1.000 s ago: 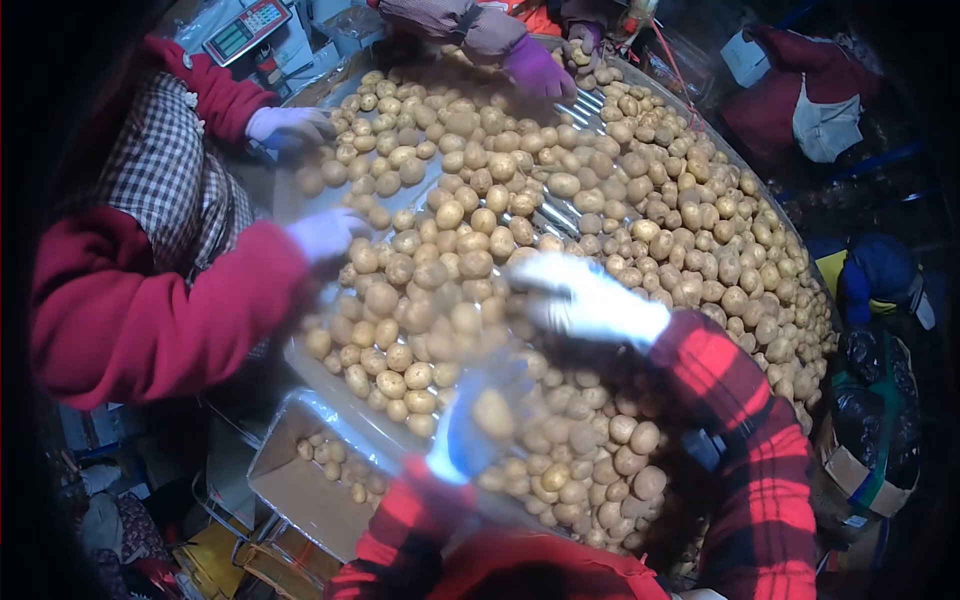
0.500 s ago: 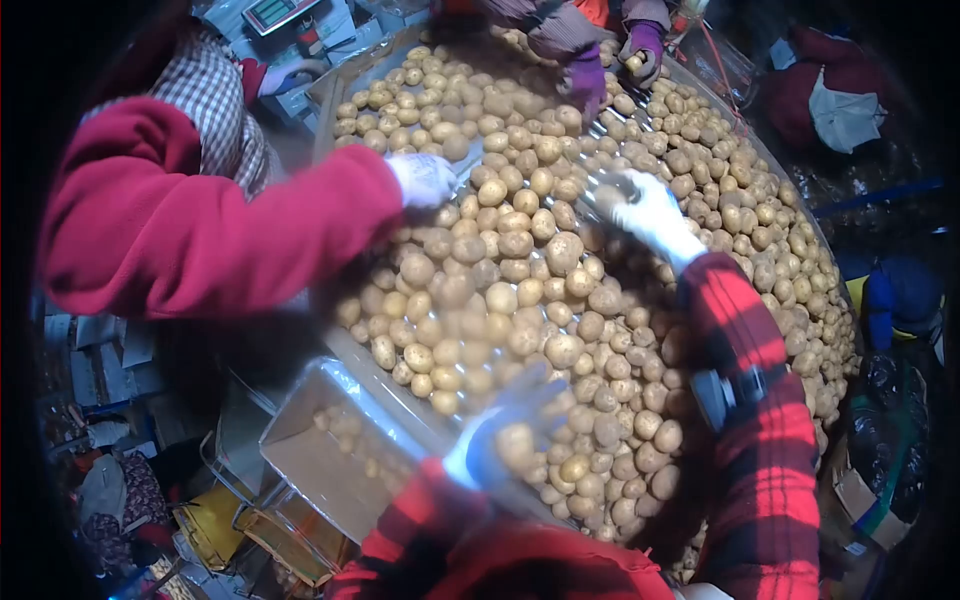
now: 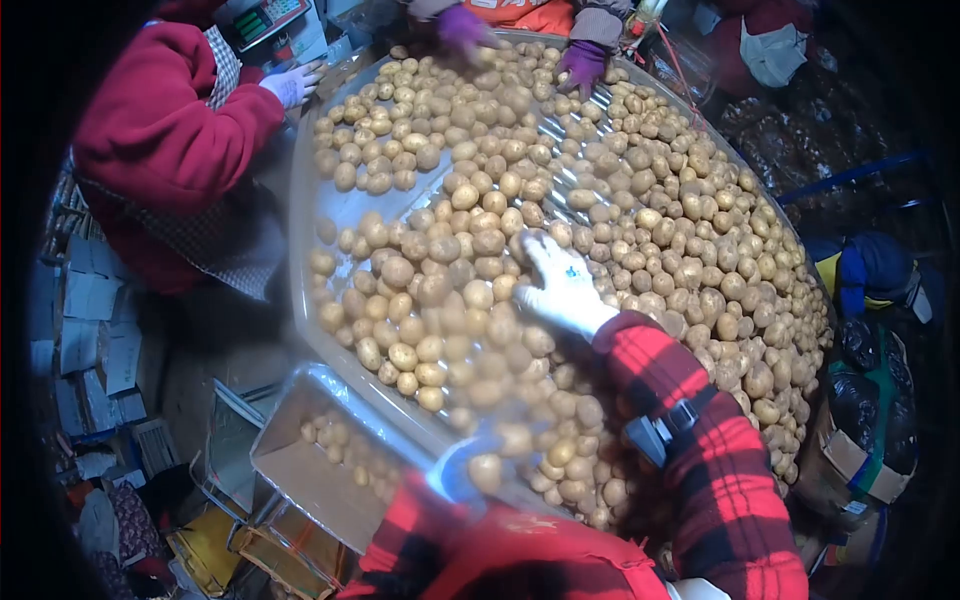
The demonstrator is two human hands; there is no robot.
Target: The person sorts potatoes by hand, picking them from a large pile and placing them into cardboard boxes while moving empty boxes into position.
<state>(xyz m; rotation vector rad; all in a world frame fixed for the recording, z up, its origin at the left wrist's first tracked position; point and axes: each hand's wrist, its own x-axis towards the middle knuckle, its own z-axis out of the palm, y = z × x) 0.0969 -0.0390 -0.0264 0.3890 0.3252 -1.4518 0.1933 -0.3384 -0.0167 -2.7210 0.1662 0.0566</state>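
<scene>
A broad heap of potatoes covers a sorting table with a pale rim and metal rollers. My right hand, in a white glove, rests on potatoes near the middle, thumb and fingers apart and gripping nothing visible. Low at the near edge is my left hand, in a grey-blue glove and smeared by motion. A potato shows right against its palm; whether the fingers hold it is unclear. Both my sleeves are red and black plaid, with a dark device strapped on the right one.
A plastic-lined box with some potatoes stands below the near-left rim. One co-worker in a dark red top stands at the left. Across the table, another works with purple gloves. A scale sits at the upper left.
My right hand has moved left and nearer across the potatoes. My left hand has dropped slightly. The left co-worker's arm has drawn back off the heap, and bare table surface shows there.
</scene>
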